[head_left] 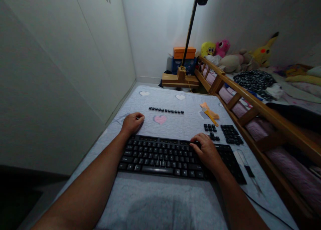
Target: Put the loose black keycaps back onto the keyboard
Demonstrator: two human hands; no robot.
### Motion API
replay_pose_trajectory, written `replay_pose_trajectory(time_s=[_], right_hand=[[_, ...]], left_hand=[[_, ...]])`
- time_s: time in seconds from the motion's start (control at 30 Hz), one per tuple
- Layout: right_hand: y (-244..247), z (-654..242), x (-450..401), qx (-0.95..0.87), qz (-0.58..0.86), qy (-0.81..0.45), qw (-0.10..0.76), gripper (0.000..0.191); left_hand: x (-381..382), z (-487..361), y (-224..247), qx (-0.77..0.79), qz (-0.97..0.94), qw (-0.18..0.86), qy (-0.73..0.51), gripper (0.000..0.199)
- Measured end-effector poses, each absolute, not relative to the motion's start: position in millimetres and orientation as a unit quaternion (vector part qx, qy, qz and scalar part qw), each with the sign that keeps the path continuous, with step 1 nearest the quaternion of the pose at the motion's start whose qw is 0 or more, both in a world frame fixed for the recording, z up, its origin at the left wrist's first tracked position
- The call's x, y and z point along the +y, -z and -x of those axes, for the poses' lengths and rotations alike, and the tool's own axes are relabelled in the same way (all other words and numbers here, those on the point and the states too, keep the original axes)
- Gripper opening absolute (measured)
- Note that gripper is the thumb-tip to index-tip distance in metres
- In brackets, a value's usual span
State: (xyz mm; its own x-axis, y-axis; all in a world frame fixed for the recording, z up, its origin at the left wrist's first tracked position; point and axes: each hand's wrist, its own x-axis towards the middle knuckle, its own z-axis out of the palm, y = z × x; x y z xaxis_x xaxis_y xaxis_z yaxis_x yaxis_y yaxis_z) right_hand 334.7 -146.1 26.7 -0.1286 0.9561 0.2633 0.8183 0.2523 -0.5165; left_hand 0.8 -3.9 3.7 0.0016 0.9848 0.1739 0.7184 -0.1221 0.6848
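Observation:
A black keyboard (160,156) lies across the cloth in front of me. Several of its keys are off along the top row and at the right end. Over the upper right of the keyboard, my right hand (205,151) has thumb and forefinger pinched at what looks like a keycap, mostly hidden by the fingers. My left hand (132,123) rests on the cloth by the keyboard's top left corner, fingers curled in; their inner side is hidden. Beyond the keyboard, a row of loose black keycaps (166,110) stretches across the cloth.
More loose keycaps (231,134) sit in groups at the right. An orange-handled tool (211,117) lies on an orange piece behind them. Another tool with a dark handle (249,171) and a cable (265,206) are at the right edge, beside a wooden bed rail (253,111).

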Motion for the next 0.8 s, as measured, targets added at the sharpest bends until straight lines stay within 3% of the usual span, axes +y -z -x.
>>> replay_pose_trajectory(time_s=[0.8], right_hand=[[-25.6,-333.9,-144.8,-0.739,0.602,-0.12,0.278,0.006]], left_hand=[[-2.9,0.1,-1.2,0.63,-0.68,0.199,-0.319,0.03]])
